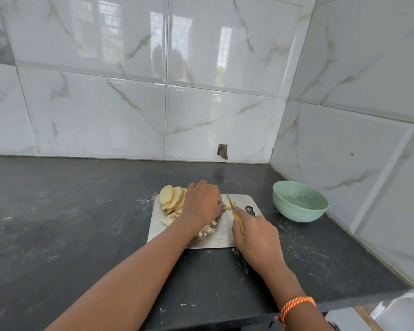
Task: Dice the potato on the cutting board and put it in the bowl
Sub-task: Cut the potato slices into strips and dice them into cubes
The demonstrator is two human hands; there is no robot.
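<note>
Cutting board (239,199): metal sheet with rounded corners and a handle slot near its right edge; lies flat on the dark countertop (81,223), toward the counter's right end and well forward of the back wall.

Potato slices (171,198): pale yellow rounds, stacked and leaning at the board's far left corner, partly overhanging the far edge.

Diced potato (207,230): small pale cubes and strips along the board's left side and toward its near edge, partly hidden under the left forearm.

Potato piece being cut (229,206): small pale chunk near the middle of the board, between the two hands.

Left hand (202,203): palm down over the board's far left part, fingers curled, fingertips pressing the potato piece; its back hides most of what lies beneath.

Knife (230,200): narrow blade, yellow handle; blade angled down onto the potato piece just beside the left fingertips.

Right hand (256,232): wrapped around the yellow handle, forefinger stretched along the top toward the blade; sits over the board's near right corner. An orange braided band (294,306) circles the wrist.

Bowl (300,201): pale green, upright, on the countertop just beyond the board's right edge, near the right-hand tiled wall; holds no visible potato, only faint marks inside.

Walls (201,80): glossy white marble-pattern tiles behind and to the right.
</note>
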